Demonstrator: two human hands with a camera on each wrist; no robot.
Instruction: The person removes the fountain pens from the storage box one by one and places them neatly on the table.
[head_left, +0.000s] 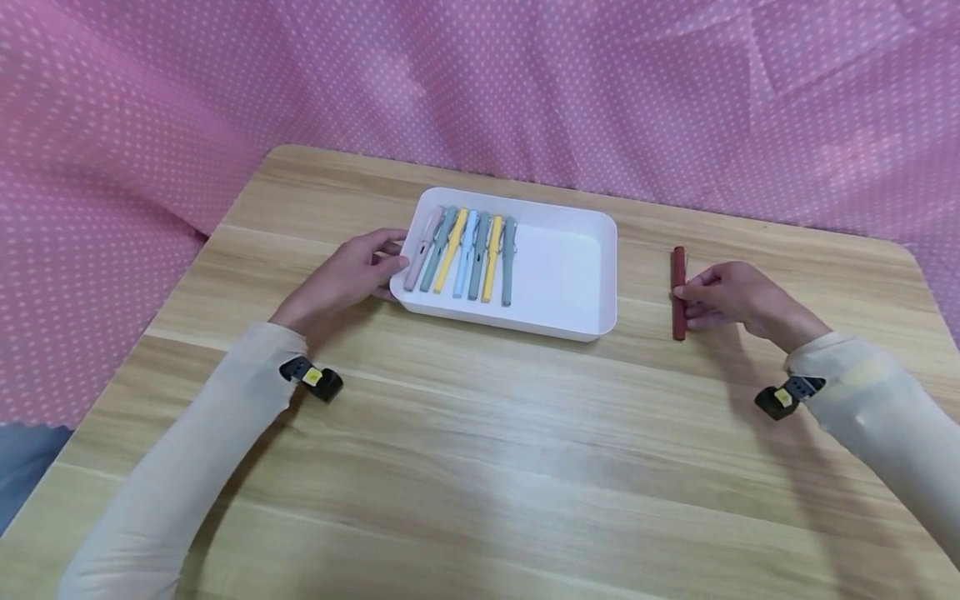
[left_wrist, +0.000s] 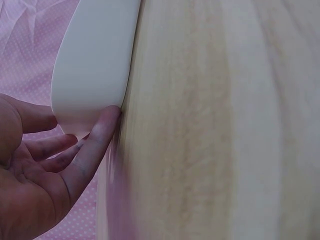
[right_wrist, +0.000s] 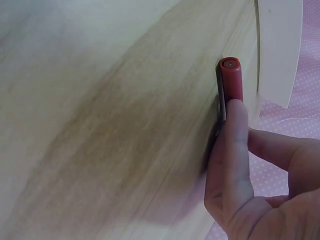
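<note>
My left hand holds the left end of a white tray, thumb at the rim and fingers against the outer wall. The left wrist view shows the little finger at the tray's lower edge, close to the table. Lined up in the tray's left half are several capped pens in pale purple, grey-green, yellow and light blue, among them a yellow pen. To the right of the tray, my right hand pinches a red pen between thumb and fingers. The pen points away from me, low over the table.
The wooden table has rounded far corners. Behind it hangs a pink curtain with white dots. Each wrist wears a small black strapped device, such as the left wrist camera.
</note>
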